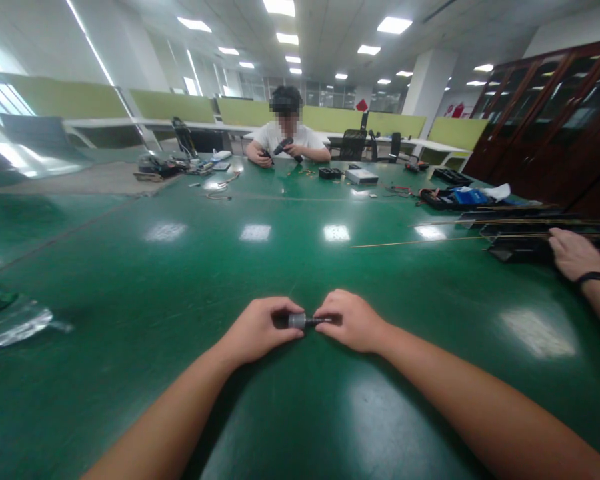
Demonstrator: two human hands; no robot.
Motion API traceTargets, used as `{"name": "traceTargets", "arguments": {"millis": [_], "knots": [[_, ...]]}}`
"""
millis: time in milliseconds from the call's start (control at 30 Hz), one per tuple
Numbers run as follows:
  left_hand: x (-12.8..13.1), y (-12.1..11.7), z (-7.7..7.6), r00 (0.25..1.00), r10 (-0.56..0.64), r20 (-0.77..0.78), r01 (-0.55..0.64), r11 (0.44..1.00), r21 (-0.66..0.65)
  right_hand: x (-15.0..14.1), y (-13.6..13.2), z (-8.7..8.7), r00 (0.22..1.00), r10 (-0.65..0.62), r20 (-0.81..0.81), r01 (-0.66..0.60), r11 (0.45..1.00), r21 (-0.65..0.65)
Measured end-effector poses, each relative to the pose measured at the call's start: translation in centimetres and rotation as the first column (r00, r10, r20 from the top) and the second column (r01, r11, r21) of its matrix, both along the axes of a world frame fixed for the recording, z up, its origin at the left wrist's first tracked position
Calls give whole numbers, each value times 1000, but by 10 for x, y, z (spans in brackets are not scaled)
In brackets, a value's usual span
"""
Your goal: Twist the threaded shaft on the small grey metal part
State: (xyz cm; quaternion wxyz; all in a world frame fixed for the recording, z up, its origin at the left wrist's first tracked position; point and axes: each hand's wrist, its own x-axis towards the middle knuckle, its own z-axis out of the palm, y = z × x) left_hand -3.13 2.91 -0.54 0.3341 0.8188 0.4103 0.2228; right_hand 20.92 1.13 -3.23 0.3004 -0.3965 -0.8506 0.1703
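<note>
Between my hands, close above or on the green tabletop (280, 267), lies a small cylindrical tool (297, 321) with a thick grey body and a narrower dark shaft. Its kind is too small and blurred to tell. My left hand (264, 331) pinches the thick grey end between thumb and fingers. On the other side, the thumb and fingers of my right hand (351, 321) close on the thin dark end. The tool lies about level, pointing left to right.
Another person's hand (577, 255) rests by long black channel-like pieces (520, 250) and thin rods (410, 243) at right. A person (310, 139) sits across the table holding a dark tool. Clear plastic packaging (20, 327) is at left; a tool bag (443, 199) lies back right.
</note>
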Motion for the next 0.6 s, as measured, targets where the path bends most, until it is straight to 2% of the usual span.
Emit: {"name": "traceTargets", "arguments": {"millis": [600], "knots": [[0, -1, 1, 1000, 6, 1, -6, 1000, -19, 1, -2, 3, 1000, 9, -3, -9, 1000, 2]]}}
